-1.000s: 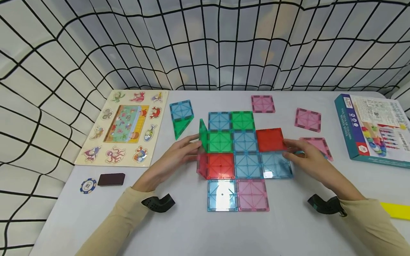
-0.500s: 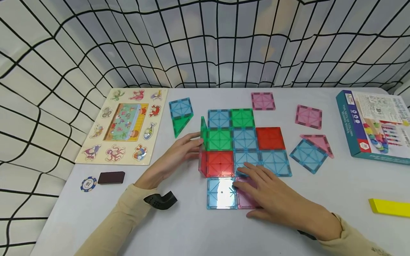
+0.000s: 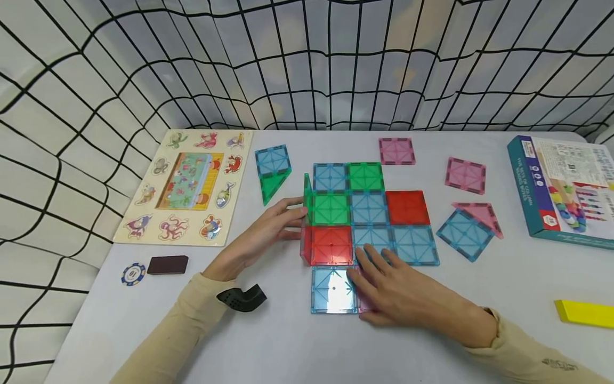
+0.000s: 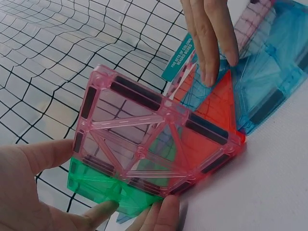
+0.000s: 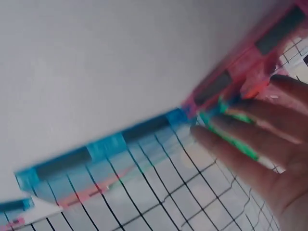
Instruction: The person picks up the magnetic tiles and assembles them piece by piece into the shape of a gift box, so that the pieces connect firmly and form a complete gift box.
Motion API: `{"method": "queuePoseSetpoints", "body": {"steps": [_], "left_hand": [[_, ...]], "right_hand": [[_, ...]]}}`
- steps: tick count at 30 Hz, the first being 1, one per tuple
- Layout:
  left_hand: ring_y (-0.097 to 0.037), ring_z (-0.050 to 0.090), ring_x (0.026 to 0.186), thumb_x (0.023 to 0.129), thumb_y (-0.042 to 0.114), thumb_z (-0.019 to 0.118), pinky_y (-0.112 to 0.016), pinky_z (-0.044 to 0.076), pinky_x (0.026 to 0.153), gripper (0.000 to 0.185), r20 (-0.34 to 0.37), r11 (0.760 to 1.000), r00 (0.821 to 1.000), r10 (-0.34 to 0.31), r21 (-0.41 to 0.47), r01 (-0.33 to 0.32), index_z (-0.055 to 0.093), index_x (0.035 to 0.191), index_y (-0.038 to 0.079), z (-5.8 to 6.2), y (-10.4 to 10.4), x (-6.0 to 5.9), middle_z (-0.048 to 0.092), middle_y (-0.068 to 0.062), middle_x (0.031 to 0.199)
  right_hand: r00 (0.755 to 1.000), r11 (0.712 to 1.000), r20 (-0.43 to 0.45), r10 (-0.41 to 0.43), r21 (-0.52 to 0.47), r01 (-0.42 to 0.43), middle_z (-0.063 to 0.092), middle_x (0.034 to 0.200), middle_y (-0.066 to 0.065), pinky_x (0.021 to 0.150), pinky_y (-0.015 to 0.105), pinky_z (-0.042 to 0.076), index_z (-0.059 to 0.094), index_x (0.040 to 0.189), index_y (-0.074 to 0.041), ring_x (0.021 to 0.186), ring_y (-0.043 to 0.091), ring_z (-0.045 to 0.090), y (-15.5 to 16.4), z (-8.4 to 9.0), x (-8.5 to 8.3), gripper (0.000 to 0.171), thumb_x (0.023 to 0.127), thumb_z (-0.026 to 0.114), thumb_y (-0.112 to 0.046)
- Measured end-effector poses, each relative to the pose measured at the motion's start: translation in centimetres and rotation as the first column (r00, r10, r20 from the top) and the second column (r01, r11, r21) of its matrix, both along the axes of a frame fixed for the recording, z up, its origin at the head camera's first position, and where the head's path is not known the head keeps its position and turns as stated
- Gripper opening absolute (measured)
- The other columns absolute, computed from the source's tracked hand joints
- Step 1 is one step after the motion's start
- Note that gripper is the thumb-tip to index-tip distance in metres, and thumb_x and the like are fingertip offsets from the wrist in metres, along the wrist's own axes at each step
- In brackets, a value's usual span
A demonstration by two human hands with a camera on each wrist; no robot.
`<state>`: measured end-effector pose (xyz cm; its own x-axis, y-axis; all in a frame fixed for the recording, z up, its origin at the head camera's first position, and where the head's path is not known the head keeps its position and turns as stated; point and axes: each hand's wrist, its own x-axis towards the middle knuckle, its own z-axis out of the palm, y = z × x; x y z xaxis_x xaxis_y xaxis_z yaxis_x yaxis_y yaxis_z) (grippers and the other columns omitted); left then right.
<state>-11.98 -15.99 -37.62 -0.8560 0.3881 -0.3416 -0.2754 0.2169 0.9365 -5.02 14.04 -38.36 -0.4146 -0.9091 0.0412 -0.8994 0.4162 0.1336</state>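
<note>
White is being spread wide as the table (image 3: 268, 346) is being seen from above, and at its middle a flat layout of tiles (image 3: 368, 207) is being worked on. It is being flanked by an animal puzzle board (image 3: 186, 184) on the left and a teal box (image 3: 566, 192) on the right. And here is the change: the right hand (image 3: 408, 296) is no longer being kept at the red square (image 3: 408, 208) and the blue square (image 3: 416, 245), but is being laid at the lower middle, fingers loosely spread over a flat pink tile (image 3: 363, 304) and a flat blue tile (image 3: 374, 234), nothing being grasped. The layout, it seems, is now being steadied rather than extended. Meanwhile the left hand (image 3: 264, 230) is being held at the left edge, outstretched fingers being pressed, unclenched, against an upright green tile (image 3: 308, 197); beside that, an upright pink tile (image 4: 139, 152) is being kept standing. Off to the right, a loose blue tile (image 3: 462, 234) is being left overlapping a loose pink tile (image 3: 484, 216), apparently unneeded for now. Smaller still, a dark block (image 3: 168, 264) and a patterned chip (image 3: 133, 274) are being left untouched.
</note>
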Motion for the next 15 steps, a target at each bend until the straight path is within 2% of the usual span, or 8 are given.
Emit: {"method": "queuePoseSetpoints", "body": {"steps": [2,7,11,15], "left_hand": [[-0.036,0.055,0.132,0.111,0.035,0.047,-0.044,0.052,0.107,0.06,0.006,1.0,1.0,-0.003,-0.006,0.003,0.033,0.161,0.005,0.0,0.0,0.0,0.053,-0.02,0.148],[-0.036,0.054,0.133,0.111,0.036,0.047,-0.045,0.051,0.108,0.06,0.012,1.0,1.0,-0.005,-0.019,0.005,0.033,0.161,0.006,0.0,0.0,-0.1,0.052,-0.02,0.148],[-0.036,0.054,0.133,0.111,0.036,0.047,-0.044,0.052,0.108,0.061,0.016,1.0,1.0,0.001,-0.021,0.0,0.033,0.16,0.004,0.1,0.1,-0.1,0.052,-0.021,0.148],[-0.036,0.056,0.132,0.11,0.037,0.047,-0.042,0.053,0.106,0.062,0.02,0.999,1.0,-0.004,-0.041,0.005,0.033,0.159,0.002,0.3,0.2,0.0,0.052,-0.021,0.148]], "right_hand": [[0.998,0.998,-0.035,0.051,-0.038,-0.052,0.069,0.13,0.017,0.092,0.043,0.061,0.064,0.135,-0.005,0.117,0.032,0.07,0.1,0.3,-0.2,0.057,0.099,0.065,-0.05],[0.994,0.982,-0.018,0.105,-0.157,-0.106,0.076,0.104,0.002,0.079,0.031,0.062,0.073,0.125,-0.009,0.094,0.016,0.072,0.4,1.8,-1.2,0.041,0.094,0.079,-0.035],[0.997,0.975,-0.026,0.067,-0.212,-0.071,0.073,0.09,-0.002,0.07,0.029,0.06,0.073,0.115,-0.009,0.078,0.013,0.066,0.5,2.8,-2.3,0.035,0.088,0.086,-0.027],[1.0,0.968,-0.013,-0.005,-0.251,0.001,0.075,0.091,0.001,0.075,0.037,0.063,0.074,0.114,-0.006,0.079,0.016,0.071,0.7,3.2,-3.1,0.034,0.087,0.087,-0.022]]}}
